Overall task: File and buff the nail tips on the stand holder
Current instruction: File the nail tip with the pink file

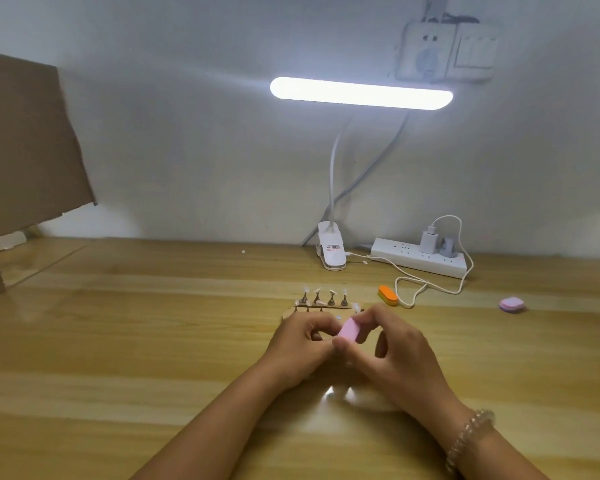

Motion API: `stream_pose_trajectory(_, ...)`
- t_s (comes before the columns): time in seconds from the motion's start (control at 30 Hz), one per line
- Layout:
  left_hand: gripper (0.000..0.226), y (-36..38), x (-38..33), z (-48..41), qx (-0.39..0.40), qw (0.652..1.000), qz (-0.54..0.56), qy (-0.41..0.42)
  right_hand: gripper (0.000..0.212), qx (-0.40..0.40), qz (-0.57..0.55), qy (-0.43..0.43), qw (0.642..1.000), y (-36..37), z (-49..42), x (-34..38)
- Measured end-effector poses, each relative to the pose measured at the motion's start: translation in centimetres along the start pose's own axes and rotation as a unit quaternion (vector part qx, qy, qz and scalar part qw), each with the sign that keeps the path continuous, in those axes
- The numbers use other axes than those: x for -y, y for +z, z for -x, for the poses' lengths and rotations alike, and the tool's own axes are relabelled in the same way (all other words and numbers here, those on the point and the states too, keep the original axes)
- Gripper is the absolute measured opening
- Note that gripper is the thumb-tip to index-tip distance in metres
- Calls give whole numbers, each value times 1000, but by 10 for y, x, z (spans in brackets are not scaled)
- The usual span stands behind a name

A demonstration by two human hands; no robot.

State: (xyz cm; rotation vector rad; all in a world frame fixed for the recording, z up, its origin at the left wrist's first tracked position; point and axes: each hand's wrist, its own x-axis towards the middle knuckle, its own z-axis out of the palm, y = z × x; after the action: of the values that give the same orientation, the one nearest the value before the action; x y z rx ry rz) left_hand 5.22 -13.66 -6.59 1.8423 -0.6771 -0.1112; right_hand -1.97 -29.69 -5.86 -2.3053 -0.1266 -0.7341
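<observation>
Both hands meet over the wooden table [118, 341], just in front of the stand holder [312, 308]. Right hand [395, 355] has thumb and fingers curled, pinching a pink buffer block [349, 330] that is tilted up toward the left hand. Left hand [302, 344] has fingers curled tight, and a small pale nail tip [338, 317] shows at its fingertips, touching or almost touching the block; the grip itself is mostly hidden. The stand holder is partly covered by the hands. 4 pegs stand upright in its back row, each with a nail tip on top, the row of nail tips [324, 293] clear of both hands. A bead bracelet [468, 434] is on the right wrist. An orange buffer [388, 295] lies right of the stand, beside a looped white cable [426, 285]. A pink-purple block [511, 304] sits far right, well apart. At the back are a power strip [420, 258] with a charger plugged in and a clip lamp [331, 251] with its lit bar [361, 93] overhead. Cardboard [25, 143] stands at far left.
</observation>
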Motion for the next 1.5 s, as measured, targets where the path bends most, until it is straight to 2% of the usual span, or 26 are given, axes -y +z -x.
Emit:
stream_pose_trajectory(0.1,11,1,0,0,-16,1000,-4,6,37,-33,-12,52,998,-2,-5,-7)
stream_pose_trajectory(0.23,2,1,-3,1,-15,1000,15,-7,43,-9,7,26,1000,2,-1,-3)
stream_pose_trajectory(0.33,3,1,-3,1,-27,1000,10,6,39,-30,-11,60,998,-1,-4,-7)
stream_pose_trajectory(0.47,15,0,-4,1,-42,999,19,-10,41,-7,36,17,999,1,-1,-1)
stream_pose_trajectory(0.6,13,1,-6,2,-51,999,12,-4,42,-40,38,44,998,-2,-2,-2)
stream_pose_trajectory(0.7,19,1,-6,2,-53,998,20,-17,43,-20,83,4,996,1,1,4)
stream_pose_trajectory(0.8,13,1,-6,1,-57,998,5,-11,40,-38,57,41,997,-2,-2,0)
stream_pose_trajectory(0.93,9,1,-4,1,-34,999,19,-6,37,-11,72,7,997,1,2,1)
stream_pose_trajectory(1.03,6,2,-2,0,-39,999,11,0,34,-30,49,28,998,1,-1,-1)
stream_pose_trajectory(1.17,14,1,-1,-1,-30,999,24,4,37,-14,64,-3,998,2,2,-1)
stream_pose_trajectory(1.3,12,2,0,-2,-31,999,16,23,32,-37,37,38,998,-1,-2,-5)
stream_pose_trajectory(1.43,21,0,0,0,-9,999,28,27,38,-4,67,-14,998,2,2,0)
stream_pose_trajectory(1.5,19,1,0,-1,-14,1000,8,26,34,-19,40,13,999,-1,-1,-1)
